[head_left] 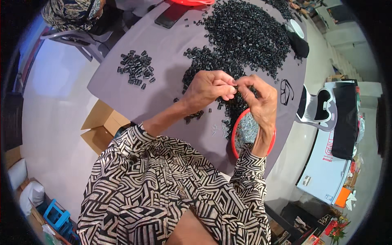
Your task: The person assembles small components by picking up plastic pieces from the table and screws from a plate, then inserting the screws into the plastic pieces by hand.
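My left hand (209, 88) and my right hand (259, 97) meet over the table, fingertips pinched close together. Between them is something small and dark that I cannot make out. Beneath and beyond the hands spreads a large heap of small black cylindrical pieces (251, 38). A separate cluster of the same pieces (136, 67) lies on the left. Under my right wrist stands a red-rimmed basin (234, 141) full of thin silvery pins (247, 127), partly hidden by the forearm. A few loose pins (215, 130) lie beside it on the grey tablecloth (171, 45).
A dark phone (170, 15) lies at the far edge, and black-framed glasses (286, 92) at the right. A white bowl (297, 28) stands near black cloth (300, 45). An open cardboard box (104, 124) sits left of me. Another person (71, 14) sits far left; a white chair (318, 108) stands right.
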`<action>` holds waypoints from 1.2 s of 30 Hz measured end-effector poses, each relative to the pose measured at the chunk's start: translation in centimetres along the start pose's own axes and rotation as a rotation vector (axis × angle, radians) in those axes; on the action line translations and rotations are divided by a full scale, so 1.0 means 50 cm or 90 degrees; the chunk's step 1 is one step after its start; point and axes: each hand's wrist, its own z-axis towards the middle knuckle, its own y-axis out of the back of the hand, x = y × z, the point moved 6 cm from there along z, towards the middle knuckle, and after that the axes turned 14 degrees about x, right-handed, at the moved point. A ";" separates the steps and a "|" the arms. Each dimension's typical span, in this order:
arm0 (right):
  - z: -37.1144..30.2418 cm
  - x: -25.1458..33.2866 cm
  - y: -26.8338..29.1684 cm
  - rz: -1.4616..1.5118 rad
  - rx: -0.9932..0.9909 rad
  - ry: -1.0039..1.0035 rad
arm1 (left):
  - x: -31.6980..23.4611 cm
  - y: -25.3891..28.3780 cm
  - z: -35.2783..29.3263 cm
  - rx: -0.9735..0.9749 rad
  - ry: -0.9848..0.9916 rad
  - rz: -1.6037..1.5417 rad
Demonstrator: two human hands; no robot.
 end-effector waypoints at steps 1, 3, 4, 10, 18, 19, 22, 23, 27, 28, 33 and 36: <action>0.000 -0.005 -0.004 0.003 -0.008 0.008 | 0.003 0.002 0.001 0.019 0.008 0.015; 0.000 -0.013 -0.014 0.009 -0.015 0.016 | 0.019 0.012 0.000 0.014 0.012 0.008; 0.002 -0.017 -0.020 0.004 -0.008 0.003 | 0.028 0.017 0.000 0.016 0.030 0.015; -0.016 -0.083 -0.030 0.125 -0.055 -0.086 | 0.021 0.023 -0.008 -0.001 0.045 -0.018; -0.073 -0.205 -0.196 -0.008 0.100 -0.148 | 0.027 0.082 -0.037 -0.066 0.049 -0.010; -0.076 -0.205 -0.211 -0.007 0.070 -0.134 | 0.027 0.087 -0.039 -0.079 0.063 -0.012; -0.068 -0.182 -0.252 -0.121 0.100 -0.028 | 0.025 0.094 -0.044 -0.093 0.064 -0.012; -0.064 -0.181 -0.259 -0.121 0.098 -0.027 | 0.024 0.096 -0.046 -0.107 0.071 -0.014; -0.042 -0.157 -0.283 -0.233 0.158 0.002 | 0.033 0.105 -0.052 -0.115 0.072 -0.012; -0.039 -0.161 -0.289 -0.271 0.170 0.009 | 0.035 0.104 -0.051 -0.111 0.078 -0.005; -0.030 -0.163 -0.293 -0.255 0.195 0.034 | 0.035 0.102 -0.053 -0.104 0.075 -0.001; -0.040 -0.152 -0.295 -0.289 0.160 0.053 | 0.028 0.096 -0.050 -0.100 0.073 -0.010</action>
